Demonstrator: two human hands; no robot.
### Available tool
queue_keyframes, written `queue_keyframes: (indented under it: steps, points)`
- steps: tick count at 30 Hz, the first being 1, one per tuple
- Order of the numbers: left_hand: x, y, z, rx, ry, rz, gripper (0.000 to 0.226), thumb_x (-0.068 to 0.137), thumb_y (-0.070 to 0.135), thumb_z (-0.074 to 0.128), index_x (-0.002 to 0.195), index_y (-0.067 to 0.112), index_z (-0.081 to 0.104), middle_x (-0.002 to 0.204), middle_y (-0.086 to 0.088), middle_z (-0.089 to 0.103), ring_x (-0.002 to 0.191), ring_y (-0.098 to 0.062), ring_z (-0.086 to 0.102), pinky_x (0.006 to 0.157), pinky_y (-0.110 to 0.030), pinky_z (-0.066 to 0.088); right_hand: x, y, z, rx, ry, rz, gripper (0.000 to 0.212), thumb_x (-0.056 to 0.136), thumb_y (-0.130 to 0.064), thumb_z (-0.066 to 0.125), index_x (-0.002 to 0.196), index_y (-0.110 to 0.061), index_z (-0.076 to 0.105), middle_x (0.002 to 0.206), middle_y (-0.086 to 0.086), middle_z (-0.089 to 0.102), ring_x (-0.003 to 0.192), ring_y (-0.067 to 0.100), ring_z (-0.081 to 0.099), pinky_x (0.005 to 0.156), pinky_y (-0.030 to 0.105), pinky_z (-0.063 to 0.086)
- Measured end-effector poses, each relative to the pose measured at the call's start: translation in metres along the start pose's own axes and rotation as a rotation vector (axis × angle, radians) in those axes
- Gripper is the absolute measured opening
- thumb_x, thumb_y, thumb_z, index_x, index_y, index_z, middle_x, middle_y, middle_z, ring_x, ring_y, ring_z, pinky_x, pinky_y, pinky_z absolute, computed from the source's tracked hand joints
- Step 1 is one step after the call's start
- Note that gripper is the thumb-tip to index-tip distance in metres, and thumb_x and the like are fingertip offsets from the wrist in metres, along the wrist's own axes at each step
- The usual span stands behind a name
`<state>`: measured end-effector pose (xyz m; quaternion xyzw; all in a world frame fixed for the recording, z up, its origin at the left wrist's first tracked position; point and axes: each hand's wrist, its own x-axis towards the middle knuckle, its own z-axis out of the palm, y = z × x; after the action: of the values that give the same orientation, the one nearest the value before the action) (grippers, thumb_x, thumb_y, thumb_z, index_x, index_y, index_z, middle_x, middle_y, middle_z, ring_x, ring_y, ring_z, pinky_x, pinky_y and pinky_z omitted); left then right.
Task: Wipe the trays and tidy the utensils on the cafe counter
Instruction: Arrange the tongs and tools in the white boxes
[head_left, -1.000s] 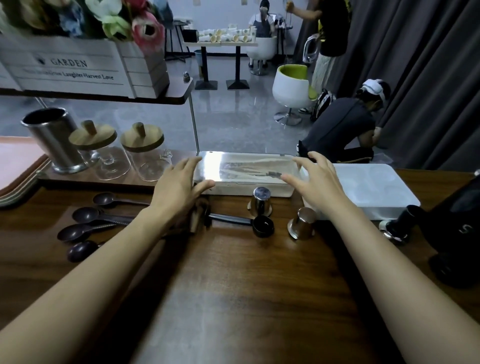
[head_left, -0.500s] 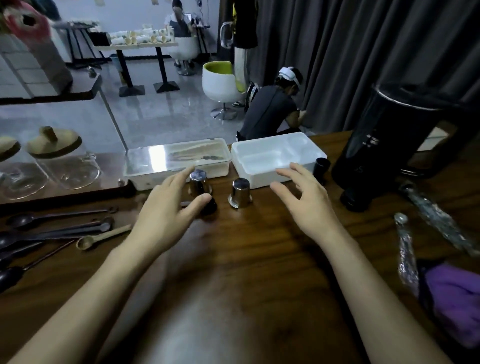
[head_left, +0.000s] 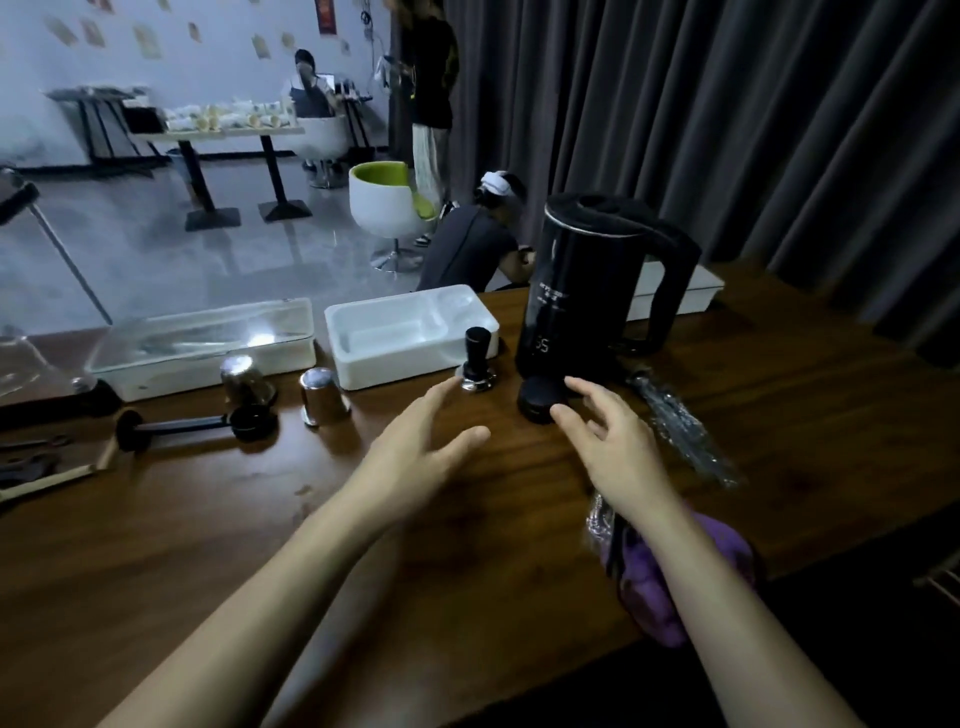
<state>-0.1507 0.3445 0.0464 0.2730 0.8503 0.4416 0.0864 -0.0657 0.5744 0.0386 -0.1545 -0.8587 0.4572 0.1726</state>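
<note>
Utensils (head_left: 171, 340), seemingly, inside lidded tray (head_left: 208, 347).

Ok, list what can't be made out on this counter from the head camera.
- Purple cloth: mostly hidden under the right forearm.
- Lidded tray: glare on the clear lid blurs its contents.
- Utensils at the left: cut off by the frame edge.
- Kettle: its display is too small and dim to read reliably.
- Right hand: whether it touches the black disc.
</note>
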Motion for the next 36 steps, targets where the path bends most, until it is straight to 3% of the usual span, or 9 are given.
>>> queue_keyframes:
  steps: [5,10,12,15,18,22,26,31,36]
  points:
    - [0.038,0.045,0.047,-0.085,0.03,0.055,0.083,0.088,0.064,0.062,0.158,0.038,0.027,0.159,0.013,0.039,0.145,-0.002,0.035,0.119,-0.039,0.035,0.023,0.021,-0.032,0.068,-0.03,-0.02,0.061,0.097,-0.049,0.059,0.152,-0.035,0.038,0.158,-0.005,0.038,0.142,0.011,0.039,0.115,0.04,0.04]
    - [0.084,0.074,0.061,-0.121,0.042,0.097,0.066,0.098,0.031,0.065,0.137,0.052,0.016,0.119,0.047,0.031,0.101,0.043,0.03,0.085,0.009,0.027,0.045,0.028,-0.053,0.127,0.037,-0.02,0.07,0.098,-0.048,0.059,0.157,-0.037,0.024,0.161,-0.006,0.033,0.144,0.012,0.036,0.114,0.039,0.039]
    - [0.102,0.078,0.061,-0.148,0.032,0.109,0.071,0.099,0.029,0.065,0.147,0.044,0.015,0.133,0.04,0.034,0.109,0.039,0.031,0.09,0.008,0.026,0.052,0.029,-0.06,0.134,0.085,0.015,0.075,0.097,-0.049,0.059,0.159,-0.038,0.018,0.161,-0.004,0.033,0.143,0.014,0.039,0.113,0.038,0.039]
    - [0.129,0.077,0.056,-0.147,0.079,0.096,0.098,0.093,0.044,0.07,0.164,0.025,0.004,0.165,0.01,0.027,0.146,-0.001,0.027,0.12,-0.026,0.03,0.067,0.035,-0.074,0.144,0.102,0.011,0.085,0.094,-0.055,0.061,0.158,-0.044,0.006,0.162,-0.004,0.031,0.143,0.015,0.039,0.116,0.046,0.037]
    - [0.149,0.071,0.054,-0.143,0.092,0.069,0.106,0.089,0.053,0.072,0.163,0.029,0.0,0.167,0.004,0.026,0.152,-0.015,0.026,0.122,-0.045,0.032,0.083,0.042,-0.087,0.171,0.043,0.05,0.087,0.094,-0.052,0.062,0.159,-0.041,0.006,0.163,-0.007,0.029,0.146,0.014,0.034,0.119,0.042,0.033]
    - [0.171,0.068,0.046,-0.187,0.118,0.044,0.112,0.084,0.056,0.075,0.163,0.034,-0.001,0.161,0.017,0.026,0.147,-0.007,0.029,0.118,-0.035,0.033,0.098,0.051,-0.086,0.266,-0.051,0.024,0.09,0.093,-0.046,0.067,0.159,-0.044,0.006,0.161,-0.013,0.032,0.142,0.006,0.034,0.119,0.034,0.031]
    - [0.19,0.068,0.046,-0.252,0.111,0.003,0.11,0.087,0.04,0.078,0.162,0.037,-0.002,0.122,0.037,0.041,0.094,0.019,0.049,0.082,-0.01,0.042,0.125,0.06,-0.088,0.359,-0.074,0.03,0.094,0.087,-0.051,0.07,0.156,-0.05,0.007,0.162,-0.012,0.03,0.141,0.007,0.031,0.117,0.036,0.031]
    - [0.205,0.076,0.062,-0.307,0.104,0.044,0.102,0.088,0.026,0.078,0.163,0.036,0.008,0.157,0.014,0.04,0.133,0.007,0.046,0.096,-0.003,0.038,0.153,0.074,-0.096,0.508,-0.106,-0.043,0.084,0.091,-0.04,0.068,0.158,-0.044,0.017,0.162,-0.017,0.029,0.146,0.01,0.031,0.105,0.018,0.035]
    - [0.214,0.08,0.072,-0.337,0.23,0.044,0.089,0.092,0.017,0.074,0.157,0.041,0.018,0.142,0.02,0.05,0.118,0.019,0.052,0.09,-0.004,0.043,0.205,0.077,-0.104,0.431,-0.239,-0.079,0.091,0.08,-0.061,0.066,0.157,-0.046,0.02,0.161,-0.011,0.033,0.145,0.014,0.035,0.119,0.04,0.032]
